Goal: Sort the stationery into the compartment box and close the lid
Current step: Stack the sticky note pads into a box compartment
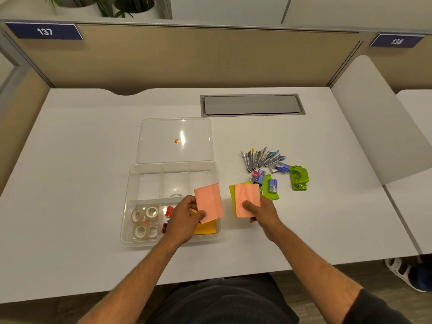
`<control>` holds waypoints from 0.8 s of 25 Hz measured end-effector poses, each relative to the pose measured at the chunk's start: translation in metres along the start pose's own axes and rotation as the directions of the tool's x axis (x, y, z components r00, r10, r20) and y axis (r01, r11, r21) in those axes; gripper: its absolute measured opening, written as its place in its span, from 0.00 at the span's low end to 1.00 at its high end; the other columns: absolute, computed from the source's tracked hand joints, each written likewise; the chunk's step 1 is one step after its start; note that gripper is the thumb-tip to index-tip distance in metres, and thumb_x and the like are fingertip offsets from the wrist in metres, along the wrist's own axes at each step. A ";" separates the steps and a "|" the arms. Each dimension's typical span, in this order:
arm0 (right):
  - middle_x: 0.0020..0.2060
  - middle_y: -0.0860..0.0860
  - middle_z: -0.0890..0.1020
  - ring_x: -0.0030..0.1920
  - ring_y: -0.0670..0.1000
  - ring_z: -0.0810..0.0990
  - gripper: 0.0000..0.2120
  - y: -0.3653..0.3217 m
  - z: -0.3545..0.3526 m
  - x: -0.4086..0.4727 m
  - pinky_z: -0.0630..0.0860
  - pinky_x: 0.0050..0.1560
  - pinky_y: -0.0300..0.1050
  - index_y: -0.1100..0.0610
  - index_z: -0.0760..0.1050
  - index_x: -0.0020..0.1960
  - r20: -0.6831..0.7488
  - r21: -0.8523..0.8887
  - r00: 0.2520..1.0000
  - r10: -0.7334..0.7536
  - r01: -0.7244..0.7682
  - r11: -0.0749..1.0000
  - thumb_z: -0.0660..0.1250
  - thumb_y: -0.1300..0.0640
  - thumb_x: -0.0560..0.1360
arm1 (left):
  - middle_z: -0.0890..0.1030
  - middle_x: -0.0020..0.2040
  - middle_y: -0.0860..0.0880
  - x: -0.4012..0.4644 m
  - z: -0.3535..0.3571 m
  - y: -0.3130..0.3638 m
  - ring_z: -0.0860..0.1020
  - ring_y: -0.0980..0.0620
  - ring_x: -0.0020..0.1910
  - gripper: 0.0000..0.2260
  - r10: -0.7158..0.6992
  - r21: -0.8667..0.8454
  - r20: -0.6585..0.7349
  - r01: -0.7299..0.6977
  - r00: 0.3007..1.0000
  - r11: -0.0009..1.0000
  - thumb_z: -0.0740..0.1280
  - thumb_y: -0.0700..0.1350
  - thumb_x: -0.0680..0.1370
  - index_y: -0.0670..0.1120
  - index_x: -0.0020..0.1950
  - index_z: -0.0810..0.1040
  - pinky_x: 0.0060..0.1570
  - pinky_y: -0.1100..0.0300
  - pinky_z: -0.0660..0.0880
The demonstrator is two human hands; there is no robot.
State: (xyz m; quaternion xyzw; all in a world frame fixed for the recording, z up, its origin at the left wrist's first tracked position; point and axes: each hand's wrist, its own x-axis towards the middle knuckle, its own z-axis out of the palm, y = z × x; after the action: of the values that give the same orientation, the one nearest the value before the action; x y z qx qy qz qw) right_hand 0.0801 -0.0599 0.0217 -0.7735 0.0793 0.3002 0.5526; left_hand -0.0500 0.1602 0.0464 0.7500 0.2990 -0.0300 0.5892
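A clear compartment box (135, 183) lies open on the white desk, its lid (175, 127) folded back behind it. Tape rolls (145, 220) fill its front left compartment. Red sharpeners (168, 211) lie in the front middle one, and an orange note pad (207, 228) in the front right. My left hand (184, 218) pinches a pink sticky-note pad (208, 202) above the front right compartment. My right hand (261, 211) grips another pink pad (247, 195), stacked on a green pad (232, 195), just right of the box.
Right of the box lie several staple removers (261, 157), small staple boxes (272, 185), a green note pad (268, 192) and a green hole punch (299, 177). A grey cable hatch (252, 105) sits in the desk behind. A white divider (374, 118) bounds the right side.
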 end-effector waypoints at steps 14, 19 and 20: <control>0.44 0.54 0.81 0.40 0.51 0.75 0.16 -0.030 0.051 -0.025 0.72 0.33 0.42 0.58 0.79 0.56 0.298 -0.001 0.953 -0.048 0.051 0.999 0.60 0.47 0.82 | 0.85 0.50 0.53 0.001 -0.006 0.000 0.83 0.50 0.47 0.13 -0.017 -0.233 0.017 0.021 1.000 0.972 0.72 0.40 0.76 0.54 0.56 0.77 0.41 0.58 0.80; 0.47 0.45 0.83 0.46 0.46 0.80 0.14 -0.034 0.059 -0.027 0.74 0.41 0.35 0.53 0.80 0.57 0.278 -0.035 0.959 -0.049 0.061 0.998 0.60 0.46 0.82 | 0.84 0.53 0.51 0.001 -0.010 -0.006 0.83 0.48 0.51 0.16 -0.030 -0.262 0.027 0.036 0.999 0.964 0.74 0.40 0.73 0.52 0.58 0.78 0.50 0.45 0.81; 0.50 0.46 0.83 0.49 0.46 0.81 0.14 -0.034 0.061 -0.028 0.75 0.43 0.36 0.53 0.79 0.58 0.282 -0.031 0.958 -0.052 0.063 0.998 0.60 0.47 0.82 | 0.84 0.54 0.51 0.001 -0.010 -0.006 0.83 0.48 0.52 0.17 -0.035 -0.269 0.025 0.040 0.999 0.962 0.74 0.40 0.73 0.52 0.60 0.77 0.51 0.45 0.81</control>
State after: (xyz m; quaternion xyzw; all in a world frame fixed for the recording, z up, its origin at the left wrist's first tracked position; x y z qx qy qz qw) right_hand 0.0498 0.0024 0.0522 -0.7357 -0.0285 0.3922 0.5514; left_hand -0.0551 0.1699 0.0439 0.6567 0.3086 -0.0074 0.6881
